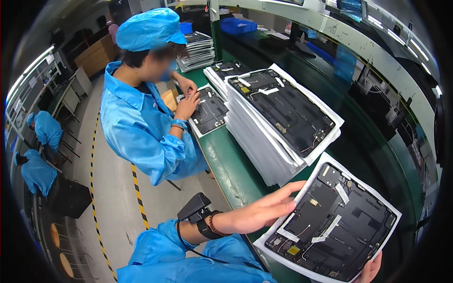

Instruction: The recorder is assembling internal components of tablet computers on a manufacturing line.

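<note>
A black laptop casing [347, 221], with thin wires, white tape strips and a yellow label, lies on a white foam sheet [394, 206] and is held tilted over the bench at the lower right. My left hand [266, 210] grips the left edge of sheet and casing, its fingers partly hidden behind them. At the lower right corner, my right hand [369, 270] holds the same piece; most of that hand is out of the picture. Just beyond stands a tall stack of similar casings [288, 113] with white sheets between them.
A co-worker [137, 108] in blue cap and smock handles another casing [207, 111] at the green bench [231, 172]. Another stack [197, 49] and a blue bin [237, 26] stand farther back. A metal shelf beam [325, 28] runs along the right.
</note>
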Demonstrator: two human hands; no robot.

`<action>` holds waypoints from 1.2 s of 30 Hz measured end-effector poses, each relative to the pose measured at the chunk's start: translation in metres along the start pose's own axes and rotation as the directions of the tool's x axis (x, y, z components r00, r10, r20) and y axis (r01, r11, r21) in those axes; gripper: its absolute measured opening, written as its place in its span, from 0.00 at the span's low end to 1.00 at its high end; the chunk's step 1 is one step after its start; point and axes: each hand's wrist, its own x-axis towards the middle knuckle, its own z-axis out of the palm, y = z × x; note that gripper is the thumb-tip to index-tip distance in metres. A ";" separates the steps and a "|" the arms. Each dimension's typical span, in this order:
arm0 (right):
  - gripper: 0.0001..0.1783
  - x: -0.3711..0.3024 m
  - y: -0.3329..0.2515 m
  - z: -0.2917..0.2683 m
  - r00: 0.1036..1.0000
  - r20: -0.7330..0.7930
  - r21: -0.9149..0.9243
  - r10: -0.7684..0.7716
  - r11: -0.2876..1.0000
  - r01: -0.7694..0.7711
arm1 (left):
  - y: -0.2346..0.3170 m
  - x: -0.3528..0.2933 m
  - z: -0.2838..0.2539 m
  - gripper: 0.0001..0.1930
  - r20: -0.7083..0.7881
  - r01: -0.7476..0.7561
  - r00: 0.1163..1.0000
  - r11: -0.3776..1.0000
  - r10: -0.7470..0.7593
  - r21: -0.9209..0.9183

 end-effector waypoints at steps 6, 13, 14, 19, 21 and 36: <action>0.27 0.000 -0.004 -0.001 0.999 -0.031 -0.061 -0.026 0.998 0.024 | 0.001 0.007 0.008 0.35 -0.014 -0.002 1.000 0.996 0.004 0.085; 0.26 -0.005 -0.007 -0.005 0.997 -0.058 -0.033 -0.050 0.998 0.048 | 0.017 0.016 0.016 0.32 -0.041 -0.007 0.999 0.896 0.028 0.443; 0.26 -0.007 -0.005 -0.007 0.999 -0.037 0.024 -0.029 0.999 0.030 | 0.024 0.015 0.018 0.32 -0.041 0.006 0.999 0.873 0.016 0.488; 0.24 -0.005 -0.005 0.004 0.999 0.016 0.167 -0.033 0.986 0.030 | 0.051 0.015 0.021 0.31 -0.002 -0.029 0.999 0.790 0.038 0.612; 0.23 -0.002 -0.003 0.007 0.998 -0.003 0.108 -0.063 0.992 0.063 | 0.057 0.014 0.020 0.31 -0.016 -0.032 0.998 0.749 0.057 0.662; 0.26 -0.007 0.013 0.035 0.997 0.074 0.176 -0.007 0.984 -0.006 | 0.085 0.000 0.019 0.28 -0.180 0.064 0.971 0.558 0.155 0.827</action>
